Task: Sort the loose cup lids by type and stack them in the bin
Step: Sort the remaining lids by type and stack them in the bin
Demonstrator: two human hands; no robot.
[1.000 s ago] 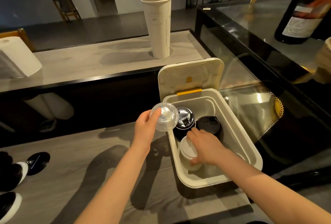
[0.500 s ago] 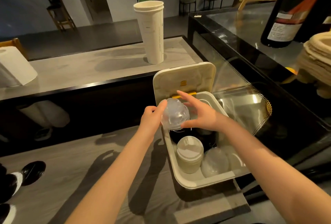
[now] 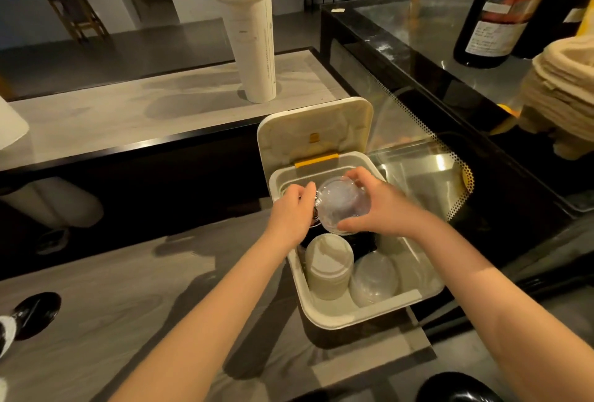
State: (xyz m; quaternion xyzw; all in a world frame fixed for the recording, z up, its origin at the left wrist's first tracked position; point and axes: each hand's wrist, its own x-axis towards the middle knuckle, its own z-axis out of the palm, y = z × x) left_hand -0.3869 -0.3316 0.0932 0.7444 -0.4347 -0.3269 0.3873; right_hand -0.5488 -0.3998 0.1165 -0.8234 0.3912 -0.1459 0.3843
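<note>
Already well along: white lids [image 3: 328, 265] and clear domes [image 3: 374, 279] sit stacked in the bin [image 3: 369, 316], while the left hand [image 3: 294, 212] and right hand [image 3: 382, 205] together grasp another clear dome lid [image 3: 342, 204], with black lids [image 3: 363, 245] behind.

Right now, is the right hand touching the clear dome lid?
Touching. The head view shows the right hand gripping the clear dome lid above the bin, thumb under its rim and fingers curled over its far edge.

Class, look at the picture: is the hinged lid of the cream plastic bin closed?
No: the cream plastic bin stands open, its hinged lid tipped up behind the hands.
</note>
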